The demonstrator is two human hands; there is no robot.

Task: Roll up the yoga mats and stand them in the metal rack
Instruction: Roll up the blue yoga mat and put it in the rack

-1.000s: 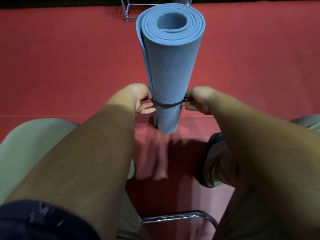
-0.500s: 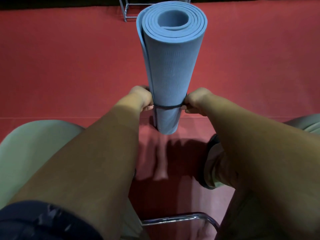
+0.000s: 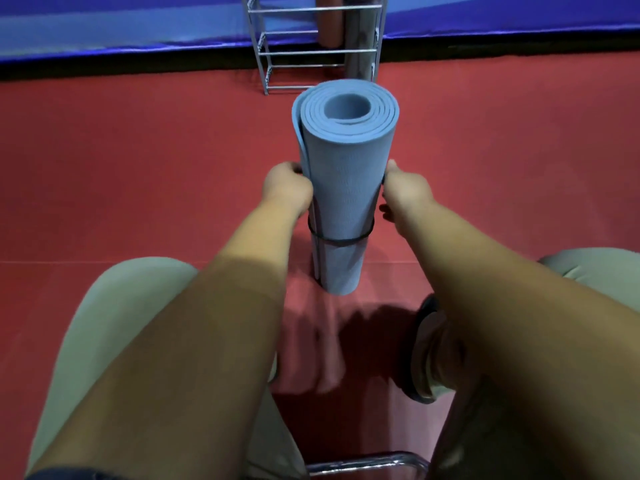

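Higher now above the band (image 3: 341, 241), left hand (image 3: 287, 188) and right hand (image 3: 407, 192) grip the upright mat (image 3: 346, 188).

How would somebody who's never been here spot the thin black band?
On the red floor, a blue rolled mat stands upright, held between the left hand and right hand. The black band rings the mat's lower part, below both hands. It is a thin dark ring across plain blue foam.
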